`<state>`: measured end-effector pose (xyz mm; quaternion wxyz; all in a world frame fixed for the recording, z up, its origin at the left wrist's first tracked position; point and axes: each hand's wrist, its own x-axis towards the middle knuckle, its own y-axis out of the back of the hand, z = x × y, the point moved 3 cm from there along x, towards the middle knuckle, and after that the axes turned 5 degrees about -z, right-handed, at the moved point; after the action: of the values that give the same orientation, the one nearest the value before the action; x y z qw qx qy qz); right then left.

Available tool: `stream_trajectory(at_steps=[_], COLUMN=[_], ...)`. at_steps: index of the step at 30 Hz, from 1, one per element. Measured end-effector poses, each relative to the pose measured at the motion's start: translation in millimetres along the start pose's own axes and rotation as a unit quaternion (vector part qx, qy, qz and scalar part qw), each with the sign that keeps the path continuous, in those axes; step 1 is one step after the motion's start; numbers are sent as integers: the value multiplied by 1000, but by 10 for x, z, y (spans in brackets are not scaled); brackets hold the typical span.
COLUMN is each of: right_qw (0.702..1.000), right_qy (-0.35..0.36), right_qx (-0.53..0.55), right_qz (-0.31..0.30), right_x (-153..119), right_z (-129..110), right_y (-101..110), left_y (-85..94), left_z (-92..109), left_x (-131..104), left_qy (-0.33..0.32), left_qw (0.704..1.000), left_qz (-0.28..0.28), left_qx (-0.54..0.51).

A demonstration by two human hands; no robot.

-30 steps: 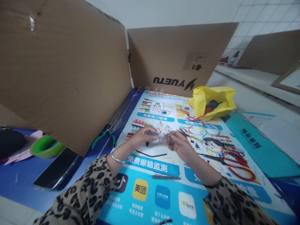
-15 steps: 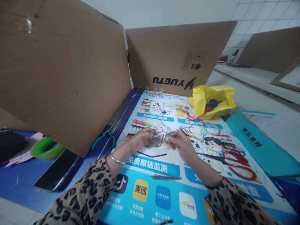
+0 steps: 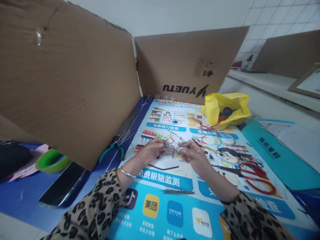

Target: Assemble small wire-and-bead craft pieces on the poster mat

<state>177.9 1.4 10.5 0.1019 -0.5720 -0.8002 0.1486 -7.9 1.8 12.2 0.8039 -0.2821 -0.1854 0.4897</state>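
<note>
My left hand and my right hand face each other over the printed poster. Between them is a bent thin-wire piece, silvery and see-through, its exact shape hard to make out. Each hand pinches one side of it with fingers closed. Red, green and yellow bits of yarn lie on the poster behind and beside the piece; whether any are tied to it I cannot tell. Red-handled scissors rest to the right of my right hand. A short bundle of dark wires lies nearer me.
Cardboard panels stand at the left and back. Teal-handled pliers and long wires lie at left, near a phone-like black slab and a green tape roll. A yellow bag holds yarn balls; a teal board lies right.
The view has shifted slightly. Both hands still pinch the wire piece, with the fingers turned a little and the piece showing more clearly between them.
</note>
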Motion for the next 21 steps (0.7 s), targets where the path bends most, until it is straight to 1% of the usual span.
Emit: stream_trajectory(at_steps=[4, 8, 12, 14, 17, 21], right_qw=[1000, 999, 997, 995, 997, 999], right_qy=[-15, -13, -17, -22, -15, -9], right_qx=[7, 37, 59, 66, 63, 35], right_qz=[-20, -33, -56, -65, -52, -1], right_x=[-3, 8, 7, 4, 10, 43], right_z=[15, 46, 83, 92, 79, 53], right_y=[2, 31, 28, 17, 31, 110], left_y=[5, -61, -121, -121, -74, 3], left_z=[0, -7, -21, -21, -7, 20], left_x=[-8, -35, -70, -75, -54, -6], left_qy=[-19, -23, 5, 15, 6, -12], left_qw=[1000, 999, 996, 994, 995, 994], left_qz=[3, -41, -90, -103, -85, -35], left_qx=[1, 6, 21, 24, 43, 101])
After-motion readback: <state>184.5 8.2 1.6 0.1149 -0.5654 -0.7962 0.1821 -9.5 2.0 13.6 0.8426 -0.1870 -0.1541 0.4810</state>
